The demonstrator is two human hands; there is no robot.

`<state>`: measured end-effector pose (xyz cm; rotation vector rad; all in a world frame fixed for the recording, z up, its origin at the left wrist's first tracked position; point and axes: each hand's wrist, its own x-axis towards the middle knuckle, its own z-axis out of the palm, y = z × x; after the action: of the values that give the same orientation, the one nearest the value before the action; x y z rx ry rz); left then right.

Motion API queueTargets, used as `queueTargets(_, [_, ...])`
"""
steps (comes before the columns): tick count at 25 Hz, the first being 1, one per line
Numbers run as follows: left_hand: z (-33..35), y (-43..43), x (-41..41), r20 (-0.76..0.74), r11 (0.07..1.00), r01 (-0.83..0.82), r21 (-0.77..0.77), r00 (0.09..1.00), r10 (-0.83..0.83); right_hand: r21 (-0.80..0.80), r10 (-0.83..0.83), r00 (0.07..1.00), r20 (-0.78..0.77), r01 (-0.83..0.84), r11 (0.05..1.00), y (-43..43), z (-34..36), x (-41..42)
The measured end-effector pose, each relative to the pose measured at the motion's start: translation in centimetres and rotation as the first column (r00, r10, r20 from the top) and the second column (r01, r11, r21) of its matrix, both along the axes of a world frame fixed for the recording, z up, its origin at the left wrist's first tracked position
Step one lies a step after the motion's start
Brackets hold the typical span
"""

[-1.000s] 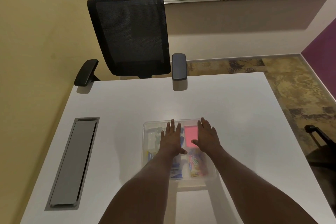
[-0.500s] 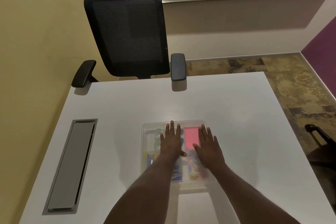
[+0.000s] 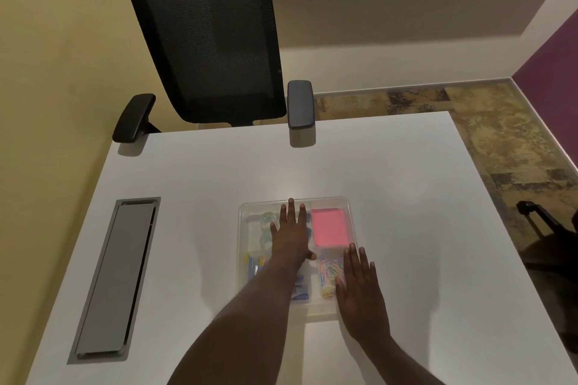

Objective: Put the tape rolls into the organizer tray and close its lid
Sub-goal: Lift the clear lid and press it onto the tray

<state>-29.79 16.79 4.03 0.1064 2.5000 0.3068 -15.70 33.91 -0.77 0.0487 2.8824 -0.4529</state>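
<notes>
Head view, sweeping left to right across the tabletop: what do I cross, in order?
Grey cable hatch → left edge of the clear organizer tray → left hand flat on the tray's lid → pink pad inside → right hand at the tray's near right corner → bare white table.

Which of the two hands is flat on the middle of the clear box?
The left hand, pressing on the organizer tray lid beside the pink pad. The right hand lies at its near right corner.

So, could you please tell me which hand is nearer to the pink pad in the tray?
Left. The left hand lies flat right beside the pink pad, on its left. The right hand rests lower, at the organizer tray's near right corner.
</notes>
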Motion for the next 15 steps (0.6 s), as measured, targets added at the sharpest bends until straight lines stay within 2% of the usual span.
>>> queueTargets(3, [-0.1,0.0,0.0,-0.006,1.000,-0.003,-0.003,1.000,0.003,0.046,0.016,1.000,0.016,-0.017,0.999,0.0,-0.3,-0.1])
queueTargets(7, [0.3,0.1,0.0,0.000,1.000,0.005,0.004,1.000,-0.005,0.209,0.058,0.994,0.097,-0.077,0.975,-0.7,1.3,-0.3])
queueTargets(10, [0.7,-0.3,-0.1,-0.003,0.999,0.011,0.032,1.000,-0.011,0.203,0.162,0.977,0.139,-0.189,0.961,-3.4,2.3,-0.2])
queueTargets(15, [0.3,-2.9,4.3,-0.150,0.996,0.043,0.073,0.988,-0.031,0.180,0.105,0.987,0.122,-0.126,0.976,-5.8,2.8,0.3])
